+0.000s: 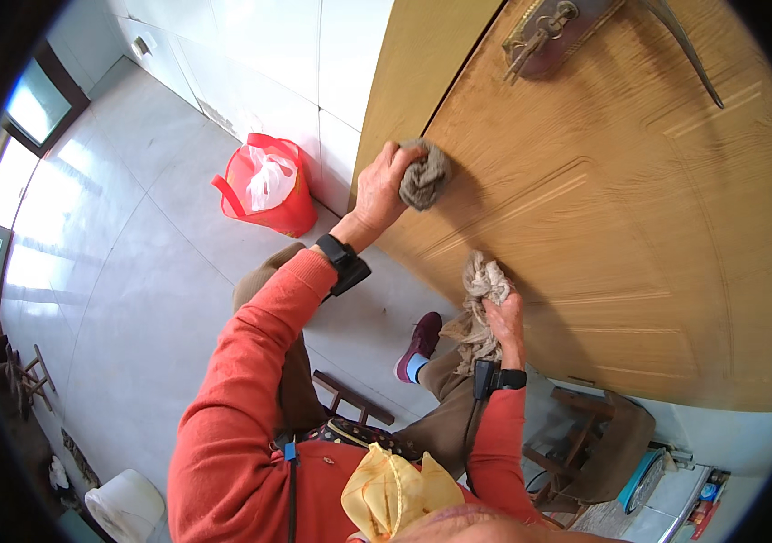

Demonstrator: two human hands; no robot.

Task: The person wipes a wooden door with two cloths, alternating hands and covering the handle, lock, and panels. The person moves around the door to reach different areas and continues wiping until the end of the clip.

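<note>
A wooden door (pixel 630 224) with molded panels fills the right side. My left hand (pixel 380 183) grips a bunched grey-brown cloth (pixel 424 174) against the door near its edge, beside the yellowish frame (pixel 403 75). Lower down, my right hand (pixel 507 324) holds a crumpled, stained beige cloth (pixel 483 288), which hangs in front of the door over my leg. A lock plate with keys (pixel 545 30) in it is at the top, and a curved metal handle (pixel 688 51) juts out to its right.
A red bag (pixel 294 210) with a white plastic bag (pixel 270 178) inside stands by the tiled wall. Under me is a low wooden stool (pixel 352 400). A wooden chair (pixel 606 441) is at the lower right, a white bucket (pixel 126 503) at the lower left.
</note>
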